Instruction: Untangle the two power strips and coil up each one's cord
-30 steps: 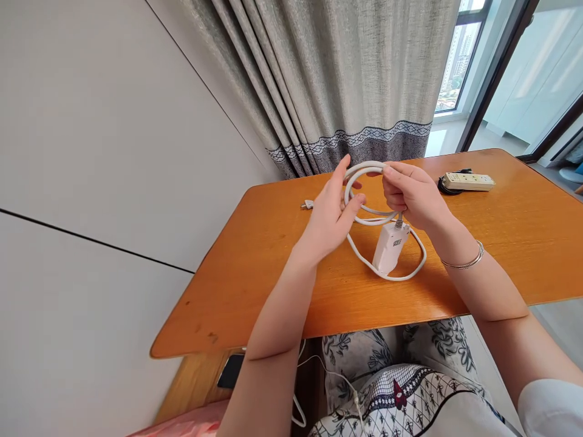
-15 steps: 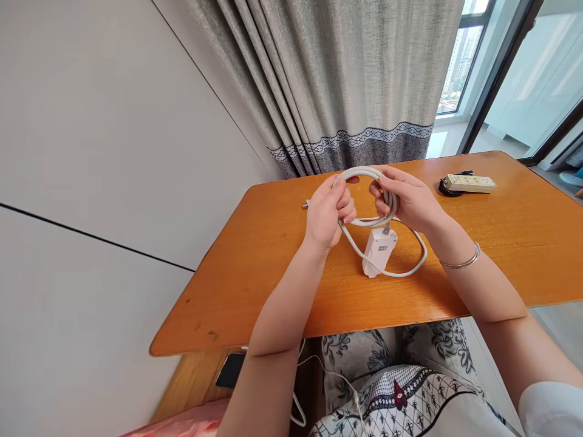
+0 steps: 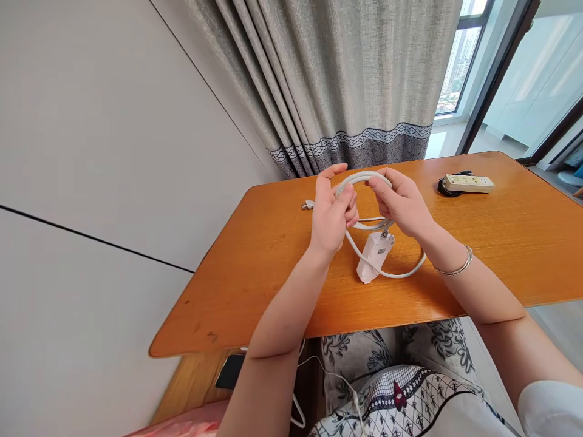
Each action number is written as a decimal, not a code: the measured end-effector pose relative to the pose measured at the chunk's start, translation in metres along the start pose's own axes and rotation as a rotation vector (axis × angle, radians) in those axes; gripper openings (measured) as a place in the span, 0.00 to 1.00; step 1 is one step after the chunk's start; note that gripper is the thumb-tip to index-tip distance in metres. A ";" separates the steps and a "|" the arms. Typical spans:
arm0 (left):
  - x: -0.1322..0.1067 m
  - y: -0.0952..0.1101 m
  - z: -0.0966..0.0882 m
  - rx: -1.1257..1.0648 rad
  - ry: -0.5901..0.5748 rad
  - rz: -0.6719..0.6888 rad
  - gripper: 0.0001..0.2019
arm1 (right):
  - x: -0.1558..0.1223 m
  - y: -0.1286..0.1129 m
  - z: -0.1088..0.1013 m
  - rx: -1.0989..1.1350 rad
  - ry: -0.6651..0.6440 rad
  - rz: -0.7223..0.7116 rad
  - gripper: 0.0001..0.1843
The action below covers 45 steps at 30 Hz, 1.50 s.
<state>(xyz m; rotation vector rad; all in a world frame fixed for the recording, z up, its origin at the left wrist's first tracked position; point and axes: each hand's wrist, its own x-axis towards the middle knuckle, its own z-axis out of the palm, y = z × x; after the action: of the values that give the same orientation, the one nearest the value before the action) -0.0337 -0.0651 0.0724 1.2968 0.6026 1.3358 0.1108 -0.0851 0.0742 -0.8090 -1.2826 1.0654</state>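
Observation:
Looped white cable (image 3: 364, 175) is held up between my hands over the wooden table (image 3: 255, 261). My left hand (image 3: 333, 209) wraps round the left side of the loop, with its index finger lifted off. At the upper right of the loop, my right hand (image 3: 401, 200) pinches the cable. A white power strip (image 3: 375, 255) hangs tilted from the cable just below, and I cannot tell whether its lower end touches the table. One slack length of cable droops in front of it. The white plug (image 3: 308, 205) shows left of my left hand.
At the table's back right lies a second, cream power strip (image 3: 469, 183) with a black cord. A grey curtain (image 3: 355, 73) hangs behind the table. Below the table's left front edge is a dark phone (image 3: 230, 371).
My left index finger has lifted away from the cable. My right hand has moved slightly left along the loop. The white power strip has swung left and tilts more.

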 end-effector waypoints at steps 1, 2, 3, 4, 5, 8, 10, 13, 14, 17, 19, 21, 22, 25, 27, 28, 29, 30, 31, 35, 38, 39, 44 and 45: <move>0.001 -0.002 0.000 -0.009 0.024 0.024 0.13 | 0.000 0.001 0.001 -0.002 0.021 -0.006 0.28; 0.001 -0.005 0.001 -0.020 0.041 0.050 0.15 | 0.001 0.002 0.002 0.008 0.045 -0.012 0.28; 0.002 -0.008 0.003 -0.033 0.048 0.071 0.16 | 0.001 0.002 0.002 0.027 0.074 -0.018 0.28; 0.002 -0.012 0.005 -0.043 0.046 0.084 0.16 | 0.002 0.003 0.002 0.055 0.105 -0.024 0.28; 0.001 -0.016 0.007 -0.049 0.040 0.089 0.16 | 0.003 0.003 0.001 0.091 0.134 -0.031 0.28; -0.001 -0.032 0.016 -0.026 0.012 0.076 0.16 | 0.007 0.005 -0.003 0.215 0.164 -0.042 0.27; -0.004 -0.041 0.021 -0.011 -0.021 0.093 0.17 | 0.008 0.005 -0.006 0.249 0.163 -0.026 0.27; -0.006 -0.048 0.022 0.000 -0.057 0.137 0.19 | 0.008 0.006 -0.004 0.226 0.247 0.013 0.27; -0.007 -0.049 0.022 0.003 -0.054 0.145 0.18 | 0.008 0.006 -0.002 0.231 0.285 0.026 0.27; -0.007 -0.048 0.020 -0.001 -0.013 0.141 0.15 | 0.006 0.008 0.008 0.295 0.353 0.035 0.28; -0.007 -0.046 0.020 -0.010 0.018 0.115 0.14 | 0.004 0.010 0.013 0.296 0.371 0.006 0.28; -0.006 -0.045 0.020 -0.012 0.036 0.082 0.12 | 0.004 0.011 0.016 0.253 0.377 -0.018 0.28; -0.005 -0.044 0.020 -0.008 0.042 0.070 0.12 | 0.004 0.012 0.017 0.233 0.373 -0.022 0.28; -0.001 -0.044 0.017 0.015 0.059 0.046 0.11 | 0.002 0.011 0.017 0.237 0.336 -0.027 0.28; 0.002 -0.044 0.014 0.028 0.027 0.021 0.12 | 0.002 0.010 0.016 0.261 0.336 -0.043 0.28; 0.003 -0.044 0.013 0.029 -0.012 0.002 0.13 | 0.001 0.009 0.015 0.269 0.344 -0.054 0.29; 0.004 -0.044 0.012 0.028 -0.063 -0.022 0.14 | 0.001 0.008 0.014 0.267 0.351 -0.065 0.29; 0.004 -0.044 0.011 0.030 -0.116 -0.052 0.17 | 0.001 0.007 0.013 0.253 0.357 -0.073 0.28; 0.004 -0.044 0.011 0.034 -0.163 -0.086 0.19 | 0.002 0.006 0.011 0.228 0.358 -0.077 0.28; 0.002 -0.045 0.010 0.067 -0.298 -0.216 0.26 | 0.005 0.007 0.005 0.151 0.318 -0.059 0.27; 0.004 -0.043 0.007 0.107 -0.395 -0.173 0.24 | 0.007 0.009 0.001 0.194 0.231 -0.037 0.28; 0.005 -0.041 0.004 0.153 -0.411 -0.124 0.23 | 0.007 0.008 -0.001 0.202 0.220 -0.039 0.28; 0.013 -0.022 -0.021 0.485 -0.535 -0.002 0.25 | 0.007 0.001 -0.005 0.238 0.345 -0.150 0.30; 0.016 -0.018 -0.027 0.445 -0.605 -0.037 0.24 | 0.007 -0.001 -0.006 0.258 0.354 -0.166 0.31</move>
<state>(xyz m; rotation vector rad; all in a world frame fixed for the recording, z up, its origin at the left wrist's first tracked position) -0.0483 -0.0373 0.0540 1.9355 0.5008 0.7273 0.1164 -0.0781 0.0768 -0.6473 -0.8760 0.8852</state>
